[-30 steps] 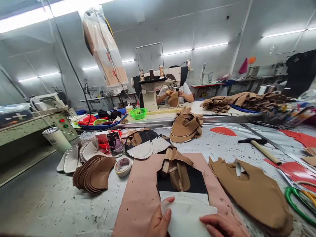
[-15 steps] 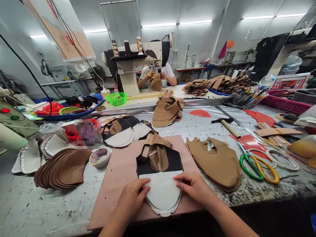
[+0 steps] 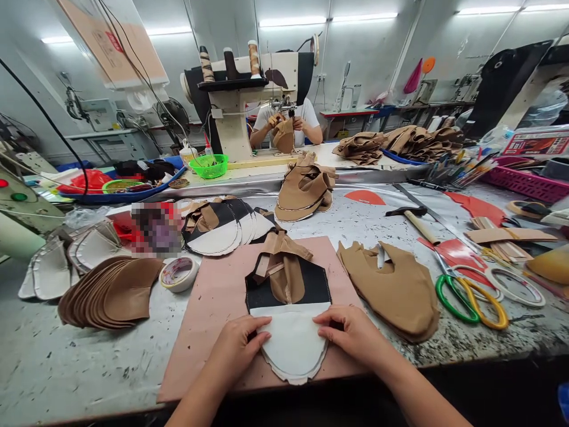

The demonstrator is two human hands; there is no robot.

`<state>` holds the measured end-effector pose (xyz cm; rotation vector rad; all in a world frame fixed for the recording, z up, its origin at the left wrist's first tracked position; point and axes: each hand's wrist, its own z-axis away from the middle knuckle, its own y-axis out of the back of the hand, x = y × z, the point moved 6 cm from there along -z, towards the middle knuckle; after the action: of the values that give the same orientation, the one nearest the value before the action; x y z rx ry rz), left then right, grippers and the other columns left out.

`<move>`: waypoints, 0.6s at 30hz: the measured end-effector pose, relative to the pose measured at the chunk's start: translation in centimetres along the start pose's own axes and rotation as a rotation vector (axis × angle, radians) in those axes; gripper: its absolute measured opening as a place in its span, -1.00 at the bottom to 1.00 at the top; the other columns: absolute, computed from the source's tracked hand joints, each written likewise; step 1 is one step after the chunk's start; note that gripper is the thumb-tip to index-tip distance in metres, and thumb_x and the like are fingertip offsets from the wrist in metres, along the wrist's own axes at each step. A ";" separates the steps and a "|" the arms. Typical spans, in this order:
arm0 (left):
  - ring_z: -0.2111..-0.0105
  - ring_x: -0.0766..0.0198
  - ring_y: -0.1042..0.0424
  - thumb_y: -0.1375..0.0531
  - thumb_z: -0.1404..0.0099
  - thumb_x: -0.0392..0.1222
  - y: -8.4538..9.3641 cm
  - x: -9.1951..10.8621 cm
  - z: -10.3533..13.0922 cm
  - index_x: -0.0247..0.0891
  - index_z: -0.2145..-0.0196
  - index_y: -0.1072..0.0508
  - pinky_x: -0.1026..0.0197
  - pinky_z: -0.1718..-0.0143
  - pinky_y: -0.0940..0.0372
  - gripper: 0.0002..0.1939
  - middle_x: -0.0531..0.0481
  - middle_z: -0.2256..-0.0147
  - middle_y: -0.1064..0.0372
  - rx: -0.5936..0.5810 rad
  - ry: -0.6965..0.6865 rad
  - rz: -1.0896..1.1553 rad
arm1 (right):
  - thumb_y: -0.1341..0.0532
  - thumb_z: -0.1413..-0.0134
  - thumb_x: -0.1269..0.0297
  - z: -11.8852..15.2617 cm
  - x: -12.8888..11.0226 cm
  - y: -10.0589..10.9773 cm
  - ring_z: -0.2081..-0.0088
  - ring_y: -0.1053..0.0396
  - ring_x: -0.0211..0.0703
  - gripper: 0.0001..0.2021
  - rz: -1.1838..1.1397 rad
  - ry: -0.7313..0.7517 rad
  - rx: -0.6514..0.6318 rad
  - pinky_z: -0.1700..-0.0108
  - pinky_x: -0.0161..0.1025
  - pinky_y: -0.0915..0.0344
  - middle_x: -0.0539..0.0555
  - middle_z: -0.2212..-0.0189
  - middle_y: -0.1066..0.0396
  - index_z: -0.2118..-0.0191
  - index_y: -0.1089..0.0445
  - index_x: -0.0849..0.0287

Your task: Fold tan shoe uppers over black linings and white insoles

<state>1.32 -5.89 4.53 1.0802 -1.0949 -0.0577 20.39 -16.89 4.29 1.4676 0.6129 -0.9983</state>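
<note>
A shoe upper point(image 3: 288, 290) lies flat in front of me, with black lining, brown leather folded at its top and a white toe piece point(image 3: 293, 344) over its lower half. My left hand point(image 3: 242, 341) grips the toe piece's left edge, index finger and thumb on its surface. At the opposite edge, my right hand point(image 3: 349, 332) holds it the same way. Both hands' lower fingers are partly hidden. Under the upper is a pinkish board point(image 3: 213, 314). Just right of the board are stacked tan leather pieces point(image 3: 395, 296).
Brown leather pieces point(image 3: 109, 293) and a tape roll point(image 3: 178, 274) are at left; scissors point(image 3: 469, 302) and a hammer point(image 3: 415, 222) at right. Other uppers point(image 3: 226, 228) lie behind the board. Beyond, a person point(image 3: 306, 121) works at a sewing machine point(image 3: 235, 124).
The camera view has shifted slightly. Both hands stay at the sides of the white toe piece, and the upper stays in place on the board.
</note>
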 end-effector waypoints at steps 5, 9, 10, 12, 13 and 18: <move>0.27 0.18 -0.46 -0.08 -0.22 -0.22 -0.4 0.6 0.6 -0.14 0.15 -0.49 0.17 0.22 -0.35 -0.72 -0.04 0.26 -0.50 0.002 -0.082 -0.240 | -0.18 0.03 0.40 0.3 -0.6 -0.7 0.29 -0.41 -0.08 -0.82 0.152 0.030 -0.012 0.22 -0.19 -0.32 0.07 0.36 -0.48 0.30 -0.50 0.13; 0.28 0.11 -0.44 -0.12 -0.23 -0.23 -0.5 1.4 1.6 -0.08 0.14 -0.49 0.12 0.28 -0.33 -0.75 -0.07 0.29 -0.45 0.149 -0.182 -0.673 | -0.24 0.07 0.33 0.7 0.0 -0.1 0.21 -0.35 0.00 -0.82 0.397 0.075 0.131 0.15 -0.08 -0.31 0.08 0.31 -0.38 0.26 -0.47 0.06; 0.22 0.09 -0.43 -0.11 -0.25 -0.25 -0.6 1.7 2.0 -0.09 0.13 -0.48 0.09 0.23 -0.31 -0.74 -0.09 0.23 -0.45 0.200 -0.239 -0.754 | -0.26 0.07 0.30 0.8 0.4 0.1 0.18 -0.34 0.01 -0.80 0.430 0.083 0.177 0.12 -0.06 -0.30 0.09 0.27 -0.36 0.23 -0.45 0.05; 0.12 0.08 -0.40 -0.04 -0.29 -0.30 -1.1 2.3 2.6 -0.16 0.09 -0.46 0.08 0.13 -0.26 -0.70 -0.11 0.11 -0.44 0.247 -0.370 -0.836 | -0.21 0.01 0.27 1.1 1.1 0.5 0.12 -0.32 0.01 -0.80 0.458 0.113 0.284 0.08 -0.05 -0.30 0.13 0.19 -0.34 0.20 -0.41 0.07; 0.10 0.09 -0.40 0.00 -0.30 -0.31 -1.4 2.3 2.8 -0.21 0.07 -0.44 0.08 0.10 -0.24 -0.68 -0.12 0.07 -0.43 0.243 -0.421 -0.848 | -0.16 -0.05 0.27 1.4 1.2 0.6 0.09 -0.31 0.01 -0.81 0.470 0.142 0.352 0.06 -0.05 -0.30 0.16 0.16 -0.33 0.19 -0.40 0.10; 0.04 0.12 -0.38 0.02 -0.32 -0.17 -2.1 1.4 3.3 -0.21 -0.04 -0.36 0.09 0.00 -0.18 -0.63 -0.10 -0.01 -0.37 0.187 -0.448 -0.845 | -0.03 -0.18 0.31 2.1 -1.7 -2.3 -0.12 -0.17 0.02 -0.64 0.592 0.438 0.368 -0.11 0.01 -0.16 0.18 -0.10 -0.26 -0.10 -0.25 0.15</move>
<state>0.53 -9.98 4.11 1.6917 -0.9688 -0.9182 17.18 -18.27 4.66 2.0613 0.2640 -0.3295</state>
